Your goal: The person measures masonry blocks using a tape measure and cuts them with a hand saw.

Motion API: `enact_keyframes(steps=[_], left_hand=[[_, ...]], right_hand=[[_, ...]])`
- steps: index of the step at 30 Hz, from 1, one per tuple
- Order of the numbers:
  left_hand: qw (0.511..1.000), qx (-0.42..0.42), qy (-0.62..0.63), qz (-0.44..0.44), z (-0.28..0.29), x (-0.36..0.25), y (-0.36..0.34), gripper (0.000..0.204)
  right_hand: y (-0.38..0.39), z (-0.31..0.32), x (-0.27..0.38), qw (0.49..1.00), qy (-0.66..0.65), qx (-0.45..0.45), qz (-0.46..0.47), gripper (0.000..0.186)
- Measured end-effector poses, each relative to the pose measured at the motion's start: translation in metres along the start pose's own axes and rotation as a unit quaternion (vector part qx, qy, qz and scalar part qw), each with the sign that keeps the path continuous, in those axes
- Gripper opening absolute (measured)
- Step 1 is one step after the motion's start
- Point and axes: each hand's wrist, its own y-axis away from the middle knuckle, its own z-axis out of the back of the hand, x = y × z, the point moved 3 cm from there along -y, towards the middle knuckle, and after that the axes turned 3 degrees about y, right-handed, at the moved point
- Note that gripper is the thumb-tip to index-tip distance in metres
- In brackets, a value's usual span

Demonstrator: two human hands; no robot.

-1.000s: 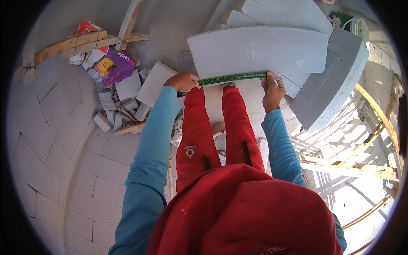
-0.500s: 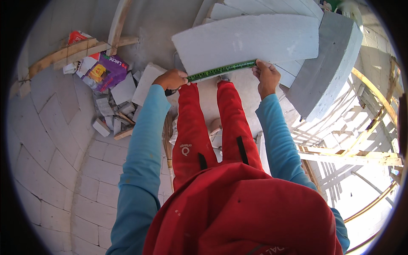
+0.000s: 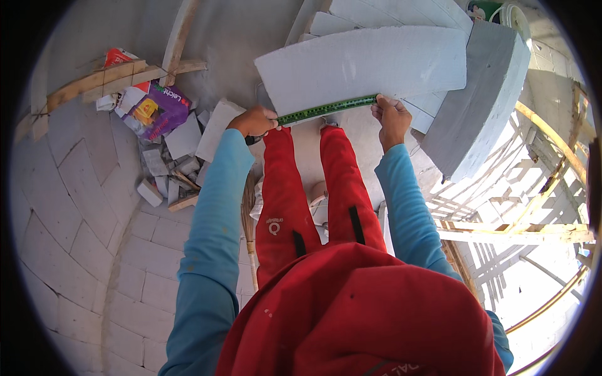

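Observation:
A green tape measure [image 3: 327, 109] is pulled out along the near long edge of a pale grey building block [image 3: 364, 66]. My left hand [image 3: 252, 123] is closed at the tape's left end, where a dark piece, perhaps its case, shows partly under the palm. At the block's right part, the fingertips of my right hand [image 3: 393, 119] pinch the other end of the tape. The block rests on other pale blocks, and its near edge overhangs above my feet. Whether the tape touches the block along its whole length I cannot tell.
A large grey block [image 3: 480, 94] stands tilted at the right. To the left lie broken block pieces [image 3: 164, 163], a purple and white bag [image 3: 153, 113] and wooden boards [image 3: 94, 84]. A white bucket [image 3: 515, 22] is at the far right; timber framing [image 3: 514, 232] stands below it.
The view has shifted slightly, so the block and both hands appear a little lower. Both hands keep their hold, and the tape stays stretched along the block's edge.

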Motion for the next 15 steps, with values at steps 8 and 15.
enact_keyframes(steps=[8, 15], left_hand=[[1.0, -0.003, -0.019, -0.024, -0.002, 0.006, -0.008, 0.024], [0.999, 0.01, -0.025, -0.048, 0.022, 0.021, -0.02, 0.027]], right_hand=[[0.001, 0.003, -0.004, 1.0, -0.003, -0.007, 0.014, 0.012], [0.002, -0.022, 0.025, 1.0, -0.01, 0.008, 0.024, 0.01]])
